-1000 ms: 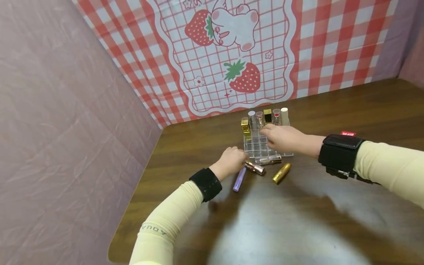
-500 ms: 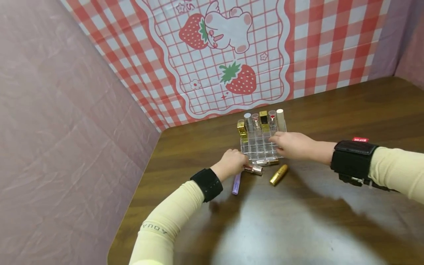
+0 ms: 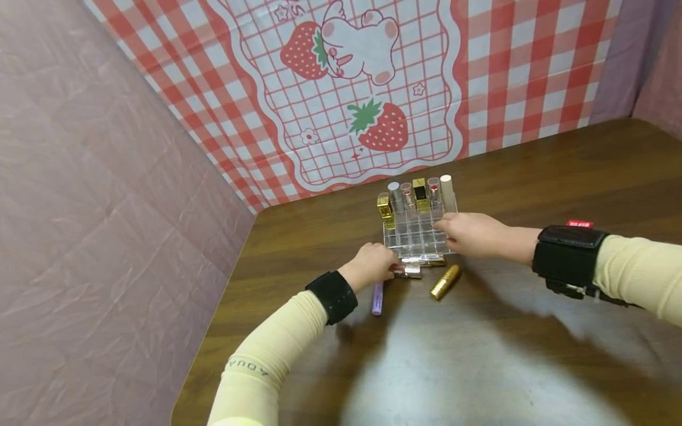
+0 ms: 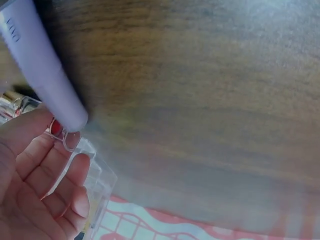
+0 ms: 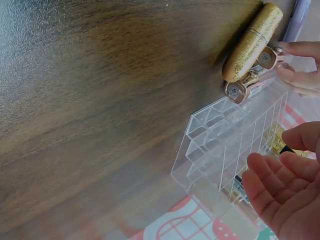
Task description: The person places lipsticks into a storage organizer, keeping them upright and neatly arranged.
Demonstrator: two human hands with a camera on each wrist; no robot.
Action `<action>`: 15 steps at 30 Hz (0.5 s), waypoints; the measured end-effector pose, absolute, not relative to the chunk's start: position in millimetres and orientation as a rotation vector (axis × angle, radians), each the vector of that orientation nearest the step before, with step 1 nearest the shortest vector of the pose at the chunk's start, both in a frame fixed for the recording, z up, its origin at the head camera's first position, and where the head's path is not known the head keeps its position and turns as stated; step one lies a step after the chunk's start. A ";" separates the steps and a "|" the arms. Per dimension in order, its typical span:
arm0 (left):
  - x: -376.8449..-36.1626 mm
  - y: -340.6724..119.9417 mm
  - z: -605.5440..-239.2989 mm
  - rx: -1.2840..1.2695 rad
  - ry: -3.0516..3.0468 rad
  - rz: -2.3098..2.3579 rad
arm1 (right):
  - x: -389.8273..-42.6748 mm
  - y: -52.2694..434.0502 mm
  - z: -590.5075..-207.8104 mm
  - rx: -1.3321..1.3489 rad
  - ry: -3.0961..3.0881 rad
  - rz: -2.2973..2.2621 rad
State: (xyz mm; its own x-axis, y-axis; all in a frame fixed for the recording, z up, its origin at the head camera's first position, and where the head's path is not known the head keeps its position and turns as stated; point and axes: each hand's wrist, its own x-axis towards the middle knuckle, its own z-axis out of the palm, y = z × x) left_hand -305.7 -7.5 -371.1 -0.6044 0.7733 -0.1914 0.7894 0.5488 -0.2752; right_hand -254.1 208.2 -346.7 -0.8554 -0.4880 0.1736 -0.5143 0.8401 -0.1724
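My left hand (image 3: 372,262) pinches the near end of a rose-gold lipstick (image 3: 409,271) lying on the table, between thumb and fingers. In the left wrist view its clear cap with a red bullet (image 4: 56,127) shows by the fingertips. Just behind lies a second lipstick (image 3: 426,260), along the front of a clear stepped lipstick holder (image 3: 415,239). Right beside the left hand is a purple tube (image 3: 377,300). A gold glittery tube (image 3: 444,282) lies to the right. My right hand (image 3: 471,234), fingers loosely bent and holding nothing, is over the holder's right side.
Several lipsticks stand along the holder's back row, among them a square gold one (image 3: 385,206), a black-and-gold one (image 3: 420,190) and a cream one (image 3: 447,190). A checked strawberry cloth (image 3: 485,89) hangs behind the wooden table (image 3: 298,231).
My right hand has drawn back rightward from the holder's middle to its right side. The left hand has closed in on the rose-gold lipstick, which now lies straighter. The head view has shifted slightly.
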 end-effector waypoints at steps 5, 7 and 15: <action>-306.2 -5.5 -357.1 1.375 2.717 -0.498 | -254.2 206.9 -344.0 0.814 -2.895 0.318; -306.3 -3.5 -350.0 1.373 2.725 -0.486 | -254.4 205.7 -342.9 0.815 -2.926 0.329; -305.2 7.4 -325.9 1.378 2.762 -0.479 | -255.7 198.8 -336.8 0.891 -2.996 0.361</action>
State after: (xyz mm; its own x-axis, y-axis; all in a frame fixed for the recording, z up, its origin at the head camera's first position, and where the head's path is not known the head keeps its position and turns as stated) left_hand -305.2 7.4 -325.9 -0.6105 0.7775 -0.1510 0.7829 0.5637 -0.2633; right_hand -255.7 198.8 -336.8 -0.8397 -0.5397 0.0607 -0.5386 0.8133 -0.2200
